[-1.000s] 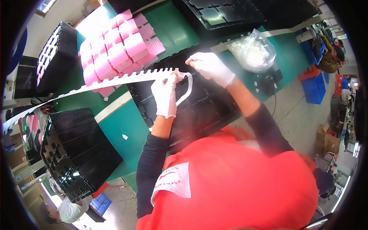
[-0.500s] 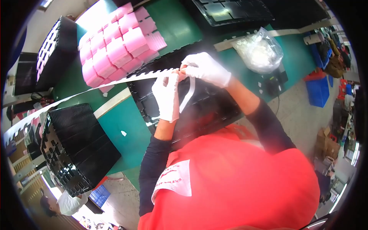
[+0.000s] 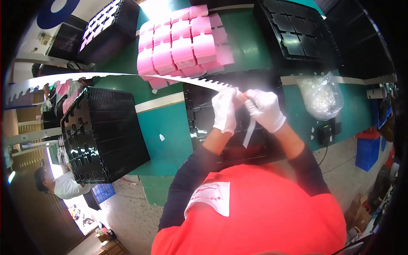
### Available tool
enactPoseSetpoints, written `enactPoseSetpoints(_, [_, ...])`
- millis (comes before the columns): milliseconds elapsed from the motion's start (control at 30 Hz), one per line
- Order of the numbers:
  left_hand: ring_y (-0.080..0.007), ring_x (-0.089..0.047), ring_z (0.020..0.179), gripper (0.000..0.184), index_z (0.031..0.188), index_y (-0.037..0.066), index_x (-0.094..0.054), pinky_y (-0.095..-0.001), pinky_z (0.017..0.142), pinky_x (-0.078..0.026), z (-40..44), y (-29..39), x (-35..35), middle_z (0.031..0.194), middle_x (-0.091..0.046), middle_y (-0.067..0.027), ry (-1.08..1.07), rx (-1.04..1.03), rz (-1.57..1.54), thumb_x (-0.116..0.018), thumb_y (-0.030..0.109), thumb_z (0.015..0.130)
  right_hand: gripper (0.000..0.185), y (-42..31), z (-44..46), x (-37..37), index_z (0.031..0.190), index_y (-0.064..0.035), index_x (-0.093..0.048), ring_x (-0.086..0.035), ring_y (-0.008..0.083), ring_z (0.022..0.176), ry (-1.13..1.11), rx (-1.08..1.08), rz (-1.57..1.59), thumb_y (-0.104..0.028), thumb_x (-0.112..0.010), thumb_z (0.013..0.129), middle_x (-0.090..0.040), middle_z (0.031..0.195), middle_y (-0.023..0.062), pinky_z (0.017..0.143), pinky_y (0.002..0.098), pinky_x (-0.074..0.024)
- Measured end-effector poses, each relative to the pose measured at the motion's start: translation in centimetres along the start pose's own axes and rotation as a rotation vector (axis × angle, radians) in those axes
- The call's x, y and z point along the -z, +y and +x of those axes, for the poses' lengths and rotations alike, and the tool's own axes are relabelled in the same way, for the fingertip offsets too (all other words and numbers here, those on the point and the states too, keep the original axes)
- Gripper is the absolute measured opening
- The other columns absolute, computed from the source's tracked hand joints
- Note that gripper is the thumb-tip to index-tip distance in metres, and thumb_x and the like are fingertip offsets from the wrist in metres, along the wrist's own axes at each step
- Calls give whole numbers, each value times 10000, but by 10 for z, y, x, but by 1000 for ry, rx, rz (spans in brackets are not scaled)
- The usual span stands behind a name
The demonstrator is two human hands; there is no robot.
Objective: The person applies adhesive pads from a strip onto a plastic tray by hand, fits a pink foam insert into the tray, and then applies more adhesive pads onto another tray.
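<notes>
A long white strip with a row of notches along one edge runs from the far left to my hands. My left hand, in a white glove with the fingertips bare, pinches it. Right beside it, my gloved right hand has its fingers closed on the strip too, and the fingertips of both hands nearly touch. A short tail of the strip hangs below my right hand. Under both hands lies a black moulded tray, partly hidden by my arms.
Stacked pink pieces stand behind the tray. Black tray stacks are at left, back left and back right. A clear bag of white bits lies on the green table. Another person is at far left.
The view has swung, so the table and stacks sit further right in it. Both hands still pinch the strip; my right hand has turned, its fingers now curled in beside the left.
</notes>
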State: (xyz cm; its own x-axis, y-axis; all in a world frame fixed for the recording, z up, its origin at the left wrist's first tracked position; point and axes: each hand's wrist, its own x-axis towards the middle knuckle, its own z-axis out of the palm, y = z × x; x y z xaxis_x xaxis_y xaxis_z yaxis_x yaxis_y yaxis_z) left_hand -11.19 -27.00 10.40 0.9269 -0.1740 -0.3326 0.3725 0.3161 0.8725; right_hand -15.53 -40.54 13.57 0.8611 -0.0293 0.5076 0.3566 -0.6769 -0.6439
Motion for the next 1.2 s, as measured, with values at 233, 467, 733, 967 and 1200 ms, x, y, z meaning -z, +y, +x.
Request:
enactPoseSetpoints(233, [-158,-632,741,206,898,12,-640,-280,652,-496,-3,2,-2,851,-670,-89,21,97,-32,-552,197,906,81,5,-12,3,884,-10,-642,-582,165,539,46,-167,165,-52,-667,820,-632,708,80,506,269,-462])
enactPoseSetpoints(467, [-163,-634,743,210,939,13,-628,-288,684,-505,-5,-20,31,834,-658,-72,24,-84,96,-562,212,920,116,57,-15,38,859,-30,-650,-381,-1,473,5,-841,558,-142,-635,890,-512,613,-59,427,189,-269])
enactPoseSetpoints(733, [-130,-591,783,247,886,13,-626,-273,733,-499,-16,-41,68,828,-627,-48,-16,16,-136,-571,249,934,124,140,-39,47,802,-61,-668,-374,42,447,45,-1010,437,-177,-632,829,-458,559,-55,400,210,-258])
enactPoseSetpoints(967, [-178,-601,875,254,980,10,-595,-317,803,-495,-19,-43,73,936,-609,-76,39,-37,193,-588,255,915,144,176,-49,46,824,-12,-652,-521,148,602,-49,-908,350,-141,-589,828,-572,693,57,542,274,-392])
enactPoseSetpoints(1200, [-165,-602,869,241,993,21,-581,-319,799,-499,-25,-24,58,908,-607,-65,-54,18,182,-581,251,919,133,155,-18,23,796,-10,-661,-445,92,432,-62,-855,275,-142,-643,804,-526,561,13,392,261,-342])
